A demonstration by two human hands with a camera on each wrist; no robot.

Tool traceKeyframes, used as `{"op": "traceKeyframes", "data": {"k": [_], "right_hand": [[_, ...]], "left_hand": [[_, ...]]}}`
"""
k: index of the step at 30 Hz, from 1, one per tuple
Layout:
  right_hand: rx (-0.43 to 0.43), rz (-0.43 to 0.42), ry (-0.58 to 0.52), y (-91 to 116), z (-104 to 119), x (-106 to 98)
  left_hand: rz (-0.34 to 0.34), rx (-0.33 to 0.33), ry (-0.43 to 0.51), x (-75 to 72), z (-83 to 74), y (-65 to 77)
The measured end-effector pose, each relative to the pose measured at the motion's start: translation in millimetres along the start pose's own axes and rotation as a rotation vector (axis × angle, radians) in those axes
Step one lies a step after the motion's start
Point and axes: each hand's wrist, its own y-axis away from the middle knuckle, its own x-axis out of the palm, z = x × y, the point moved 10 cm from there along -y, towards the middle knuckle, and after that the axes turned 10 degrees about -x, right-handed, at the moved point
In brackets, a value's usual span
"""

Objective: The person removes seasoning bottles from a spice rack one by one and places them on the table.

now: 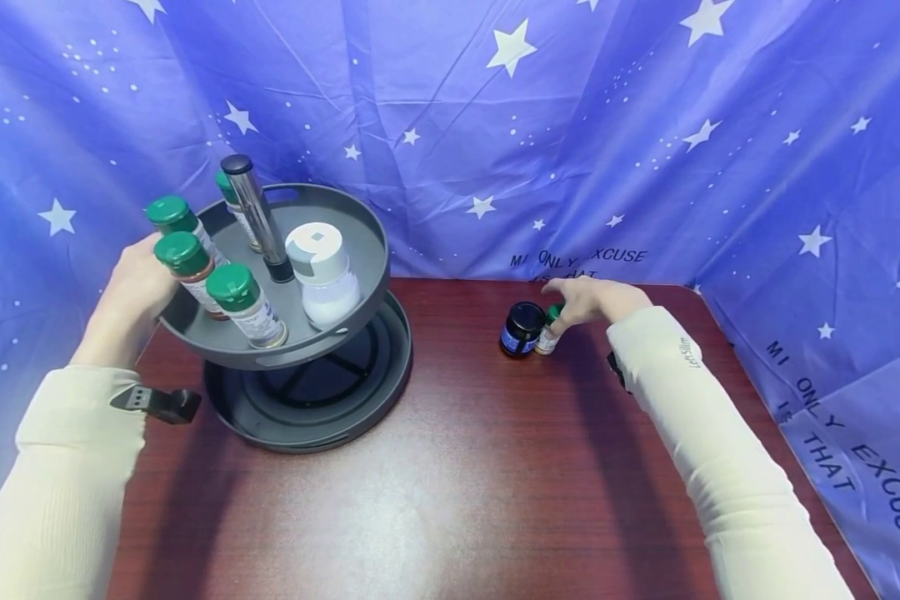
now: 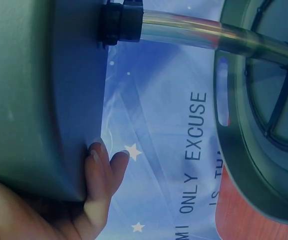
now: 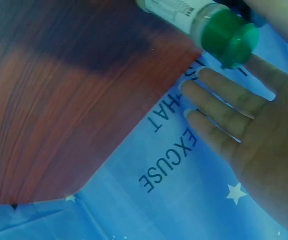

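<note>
My left hand (image 1: pixel 141 279) grips the left rim of the upper tray (image 1: pixel 300 348) of a two-tier rack, partly hidden behind green-capped spice bottles. In the left wrist view, the fingers of that hand (image 2: pixel 99 185) reach under the tray's edge. My right hand (image 1: pixel 588 302) is at the back right of the table, its thumb and fingers spread around a small green-capped spice bottle (image 1: pixel 546 342). Seen from the right wrist, several fingers extend straight beside the green cap (image 3: pixel 228 37). A dark-lidded jar (image 1: pixel 521 329) stands directly left of that bottle.
On the upper tray stand several spice bottles (image 1: pixel 249 308), a white-capped shaker (image 1: pixel 322 275) and the rack's metal post (image 1: pixel 258 217). The lower tray (image 1: pixel 307 437) rests on the reddish wooden table (image 1: pixel 450 467). A blue star-patterned curtain (image 1: pixel 450 108) hangs behind and alongside.
</note>
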Motion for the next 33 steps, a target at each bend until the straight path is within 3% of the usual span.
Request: {"op": "traceKeyframes", "data": {"k": [5, 14, 19, 33], "right_hand": [[-0.062, -0.02, -0.033, 1, 9, -7], [-0.137, -0.089, 0.026, -1, 33, -10], [-0.177, -0.112, -0.057, 0, 39, -14], [-0.286, -0.162, -0.264, 17, 74, -35]], "left_hand": [[0.002, 0.004, 0.009, 0.7, 0.3, -0.2], [0.002, -0.007, 0.004, -0.6, 4.1, -2.0], [0.006, -0.028, 0.04, 1.2, 4.2, -1.6], [0.005, 0.004, -0.006, -1.3, 0.7, -0.1]]}}
